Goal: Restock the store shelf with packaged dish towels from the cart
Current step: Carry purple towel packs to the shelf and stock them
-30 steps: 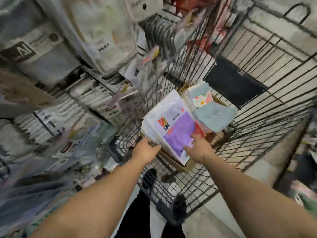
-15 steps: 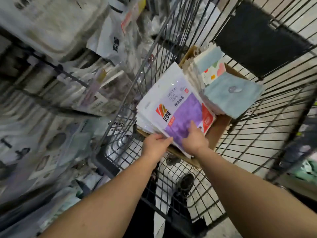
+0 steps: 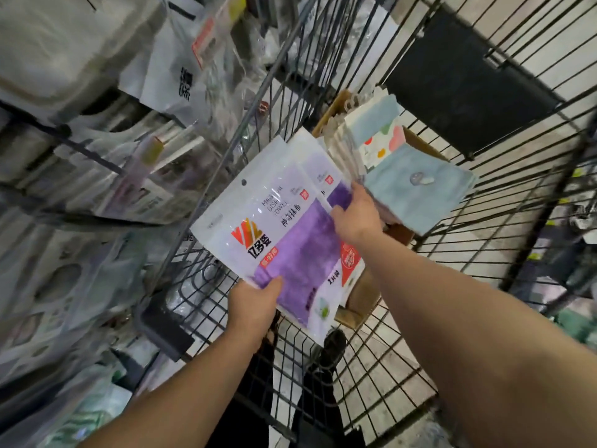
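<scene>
Dish-towel pack [image 3: 287, 240]: over cart [image 3: 484, 260], long axis 11 to 5 o'clock.
Left hand [image 3: 255, 305]: pinching its 6 o'clock corner.
Right hand [image 3: 357, 218]: fingers curled on 2 o'clock edge.
Shelf [image 3: 97, 163]: at 9 o'clock, my left hand nearer.

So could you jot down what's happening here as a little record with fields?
Place: black wire shopping cart beside hanging store stock
Left hand: grips bottom edge of white-and-purple plastic dish towel packet
Right hand: on the next purple packets behind it
Box: brown cardboard box in cart
Beside: pale blue folded towels
</scene>
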Action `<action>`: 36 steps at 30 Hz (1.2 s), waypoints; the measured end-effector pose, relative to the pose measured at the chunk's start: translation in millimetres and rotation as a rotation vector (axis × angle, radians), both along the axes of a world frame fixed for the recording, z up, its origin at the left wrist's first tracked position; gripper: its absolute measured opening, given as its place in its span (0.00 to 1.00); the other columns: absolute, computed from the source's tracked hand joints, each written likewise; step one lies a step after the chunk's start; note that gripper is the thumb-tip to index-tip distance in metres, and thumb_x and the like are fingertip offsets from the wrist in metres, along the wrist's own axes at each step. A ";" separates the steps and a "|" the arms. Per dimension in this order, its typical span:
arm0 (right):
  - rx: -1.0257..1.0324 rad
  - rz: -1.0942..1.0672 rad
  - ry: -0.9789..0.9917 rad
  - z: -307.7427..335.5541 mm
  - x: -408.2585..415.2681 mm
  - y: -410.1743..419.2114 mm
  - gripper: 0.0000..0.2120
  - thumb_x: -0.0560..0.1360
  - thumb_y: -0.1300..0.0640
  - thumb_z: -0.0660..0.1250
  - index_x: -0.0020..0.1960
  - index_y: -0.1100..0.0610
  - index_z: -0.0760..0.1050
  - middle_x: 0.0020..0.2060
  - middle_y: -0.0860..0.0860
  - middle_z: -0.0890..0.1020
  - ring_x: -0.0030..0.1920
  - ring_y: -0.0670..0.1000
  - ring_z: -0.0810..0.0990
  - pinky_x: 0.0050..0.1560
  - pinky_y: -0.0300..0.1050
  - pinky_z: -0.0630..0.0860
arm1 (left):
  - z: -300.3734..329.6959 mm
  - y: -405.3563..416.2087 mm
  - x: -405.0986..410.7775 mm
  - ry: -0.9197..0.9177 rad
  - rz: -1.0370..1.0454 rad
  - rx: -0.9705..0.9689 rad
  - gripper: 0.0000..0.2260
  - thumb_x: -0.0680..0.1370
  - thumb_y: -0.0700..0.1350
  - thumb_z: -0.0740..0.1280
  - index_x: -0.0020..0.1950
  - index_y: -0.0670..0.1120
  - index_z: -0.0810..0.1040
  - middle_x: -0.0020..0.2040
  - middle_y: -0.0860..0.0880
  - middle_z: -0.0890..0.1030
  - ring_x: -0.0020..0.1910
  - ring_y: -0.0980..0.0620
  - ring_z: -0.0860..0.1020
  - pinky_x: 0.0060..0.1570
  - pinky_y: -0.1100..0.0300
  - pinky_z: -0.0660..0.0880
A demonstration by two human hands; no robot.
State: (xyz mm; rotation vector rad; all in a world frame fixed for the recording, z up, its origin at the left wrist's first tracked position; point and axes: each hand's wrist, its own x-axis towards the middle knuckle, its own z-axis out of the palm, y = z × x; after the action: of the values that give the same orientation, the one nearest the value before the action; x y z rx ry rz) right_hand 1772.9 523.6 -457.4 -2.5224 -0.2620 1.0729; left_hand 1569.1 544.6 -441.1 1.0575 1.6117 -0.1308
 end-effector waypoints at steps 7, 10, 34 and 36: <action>-0.026 0.148 -0.021 -8.7 16.6 10.7 0.28 0.78 0.58 0.63 0.76 0.54 0.60 0.69 0.58 0.72 0.67 0.61 0.72 0.66 0.53 0.72 | -3.5 2.0 -3.7 -0.042 0.013 0.013 0.07 0.76 0.39 0.71 0.41 0.38 0.76 0.32 0.45 0.74 0.28 0.51 0.68 0.32 0.59 0.68; -0.045 0.152 -0.044 -9.8 20.4 10.4 0.31 0.77 0.55 0.65 0.77 0.54 0.59 0.71 0.58 0.69 0.68 0.61 0.71 0.67 0.57 0.72 | -7.1 1.3 -4.4 -0.056 0.032 0.009 0.08 0.76 0.39 0.71 0.45 0.34 0.77 0.36 0.42 0.76 0.34 0.49 0.72 0.37 0.55 0.71; 0.268 -0.252 -0.042 184.4 33.1 -87.8 0.08 0.76 0.54 0.71 0.53 0.55 0.77 0.45 0.55 0.83 0.39 0.54 0.82 0.39 0.46 0.79 | 90.4 24.8 56.0 -0.463 0.064 -0.104 0.09 0.74 0.35 0.74 0.52 0.45 0.81 0.47 0.46 0.85 0.47 0.47 0.83 0.51 0.50 0.81; 0.339 -0.340 -0.058 206.3 29.9 -105.6 0.07 0.75 0.59 0.71 0.53 0.57 0.77 0.44 0.55 0.83 0.38 0.53 0.81 0.36 0.44 0.78 | 109.0 29.1 72.4 -0.524 -0.002 -0.072 0.10 0.73 0.33 0.73 0.47 0.46 0.81 0.41 0.49 0.85 0.40 0.51 0.83 0.40 0.56 0.81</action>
State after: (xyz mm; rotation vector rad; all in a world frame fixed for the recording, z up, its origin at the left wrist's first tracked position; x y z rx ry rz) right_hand 1802.9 418.0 -251.1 -2.1933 -0.0233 0.7519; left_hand 1641.4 573.7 -332.1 0.9411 1.1231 0.0829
